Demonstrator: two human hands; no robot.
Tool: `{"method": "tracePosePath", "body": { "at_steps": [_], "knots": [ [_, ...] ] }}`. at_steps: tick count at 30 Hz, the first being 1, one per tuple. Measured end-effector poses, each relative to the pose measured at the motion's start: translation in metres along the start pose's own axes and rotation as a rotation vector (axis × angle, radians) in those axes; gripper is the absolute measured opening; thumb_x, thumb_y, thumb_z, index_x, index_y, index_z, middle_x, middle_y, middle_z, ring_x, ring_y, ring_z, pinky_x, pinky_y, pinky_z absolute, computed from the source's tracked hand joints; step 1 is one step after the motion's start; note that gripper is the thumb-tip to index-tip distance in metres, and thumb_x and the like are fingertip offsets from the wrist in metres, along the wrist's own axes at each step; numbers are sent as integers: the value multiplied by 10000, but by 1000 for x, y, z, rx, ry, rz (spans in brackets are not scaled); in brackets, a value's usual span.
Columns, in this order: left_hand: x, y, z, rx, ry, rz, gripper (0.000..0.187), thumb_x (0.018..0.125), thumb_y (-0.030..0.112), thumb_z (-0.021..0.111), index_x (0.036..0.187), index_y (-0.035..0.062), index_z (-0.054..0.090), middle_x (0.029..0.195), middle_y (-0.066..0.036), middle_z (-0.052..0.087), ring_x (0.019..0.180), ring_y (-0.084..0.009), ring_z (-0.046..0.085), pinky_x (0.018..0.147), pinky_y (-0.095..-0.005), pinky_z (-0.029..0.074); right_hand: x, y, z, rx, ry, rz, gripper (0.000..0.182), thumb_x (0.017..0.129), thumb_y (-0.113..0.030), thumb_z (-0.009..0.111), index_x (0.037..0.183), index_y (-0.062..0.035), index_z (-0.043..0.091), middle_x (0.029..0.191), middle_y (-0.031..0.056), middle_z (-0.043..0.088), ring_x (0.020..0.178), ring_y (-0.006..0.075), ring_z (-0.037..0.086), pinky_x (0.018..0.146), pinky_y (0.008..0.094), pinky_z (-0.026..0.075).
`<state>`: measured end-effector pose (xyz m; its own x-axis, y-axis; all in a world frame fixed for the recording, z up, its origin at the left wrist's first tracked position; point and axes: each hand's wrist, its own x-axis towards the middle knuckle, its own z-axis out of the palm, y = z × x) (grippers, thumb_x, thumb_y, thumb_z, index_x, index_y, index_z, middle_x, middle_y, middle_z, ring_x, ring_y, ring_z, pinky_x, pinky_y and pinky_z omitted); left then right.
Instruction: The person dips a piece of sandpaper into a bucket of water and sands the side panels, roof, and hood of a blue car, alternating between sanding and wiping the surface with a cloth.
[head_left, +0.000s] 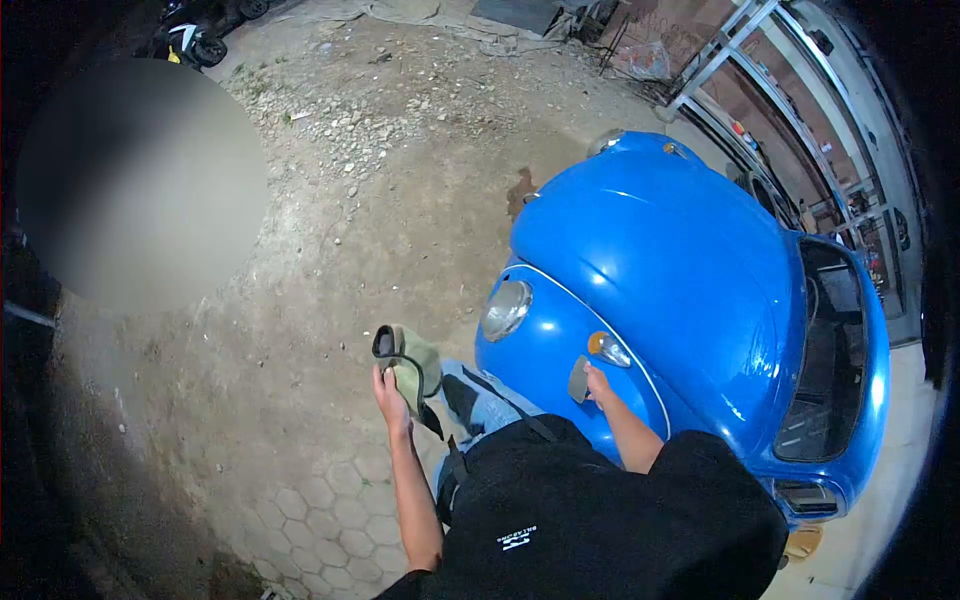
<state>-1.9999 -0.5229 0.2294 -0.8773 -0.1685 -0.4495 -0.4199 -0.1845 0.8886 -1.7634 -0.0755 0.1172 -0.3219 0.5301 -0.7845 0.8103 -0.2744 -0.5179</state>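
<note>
My left hand [391, 400] is closed around an olive-green cloth item [418, 358] with black edging and a dark opening at its top, held out in front of my legs. In my right hand [597, 384] is a small flat grey piece [578, 380], gripped at its edge. It overlaps the front fender of a blue car [650, 250], just below the orange and clear turn signal [608, 348]. The round headlight [507, 310] sits further forward on the same fender.
Packed dirt with loose gravel [350, 150] lies ahead, and hexagonal pavers [340, 515] lie by my feet. A metal-framed glass front [790, 100] stands beyond the car. A parked motorbike [195, 45] is at the far left, near a blurred patch.
</note>
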Motion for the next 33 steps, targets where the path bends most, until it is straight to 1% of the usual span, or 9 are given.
{"method": "tracePosePath", "body": {
  "at_steps": [5, 9, 12, 15, 21, 25, 28, 29, 33],
  "knots": [
    [67, 29, 1, 25, -79, -103, 643, 1069, 285, 564, 1541, -114, 389, 1499, -215, 537, 1362, -261, 532, 1132, -356, 413, 33, -37, 76, 200, -35, 146, 665, 1064, -609, 423, 1532, -144, 505, 1520, 141, 544, 1360, 407, 526, 1036, 692, 421],
    [161, 69, 27, 220, -238, -14, 686, 1052, 314, 590, 1539, -124, 386, 1537, -231, 503, 1397, -277, 508, 1169, -368, 380, 62, -79, 179, 358, 34, 175, 674, 1057, -580, 467, 1493, -73, 552, 1522, 183, 550, 1390, 350, 522, 1089, 576, 425],
    [220, 119, 63, 407, -323, 1, 720, 1034, 354, 634, 1545, -97, 403, 1562, -228, 483, 1418, -276, 492, 1179, -367, 362, 144, -61, 264, 552, -66, 31, 710, 1027, -628, 472, 1553, -152, 479, 1553, 150, 521, 1402, 368, 501, 1071, 666, 392],
    [271, 161, 93, 518, -459, -27, 753, 1006, 359, 697, 1552, -73, 409, 1548, -208, 500, 1405, -258, 497, 1173, -353, 362, 80, -146, 304, 485, 118, 89, 732, 1035, -649, 426, 1525, -114, 522, 1491, 152, 583, 1376, 352, 528, 1145, 534, 370],
    [349, 203, 213, 592, -512, -100, 770, 969, 387, 752, 1517, -70, 461, 1503, -177, 530, 1368, -246, 517, 1139, -361, 395, 67, -186, 288, 401, 268, -30, 653, 1048, -577, 525, 1423, -52, 626, 1401, 132, 651, 1309, 238, 573, 1112, 333, 417],
    [394, 196, 319, 640, -696, -67, 772, 952, 399, 769, 1500, -65, 484, 1490, -162, 539, 1330, -238, 539, 1122, -355, 409, 149, -158, 285, 561, 866, -212, 515, 1080, -480, 545, 1226, -22, 730, 1063, 54, 744, 990, 144, 637, 901, 336, 488],
    [423, 174, 448, 670, -948, 19, 618, 1020, 336, 691, 1468, -56, 526, 1376, -123, 634, 1231, -205, 595, 1070, -331, 446, 144, -229, 224, 794, 818, -129, 523, 1079, -475, 543, 1251, -12, 714, 1083, 66, 742, 1004, 145, 641, 913, 335, 498],
    [420, 175, 482, 693, -996, 6, 578, 1036, 319, 670, 1464, -45, 537, 1387, -117, 630, 1244, -197, 584, 1071, -325, 439, 129, -254, 206, 663, 831, -98, 552, 1097, -458, 457, 1396, -27, 628, 1335, 242, 677, 1274, 422, 614, 1076, 441, 457],
    [430, 148, 604, 528, -1265, 25, 506, 1064, 317, 625, 1440, -18, 575, 1370, -104, 642, 1247, -199, 578, 1065, -326, 432, 86, -363, 129, 531, 1281, -2, 462, 1119, -364, 421, 1257, 9, 657, 1184, 288, 684, 1107, 469, 646, 956, 481, 489]
  ]
}}
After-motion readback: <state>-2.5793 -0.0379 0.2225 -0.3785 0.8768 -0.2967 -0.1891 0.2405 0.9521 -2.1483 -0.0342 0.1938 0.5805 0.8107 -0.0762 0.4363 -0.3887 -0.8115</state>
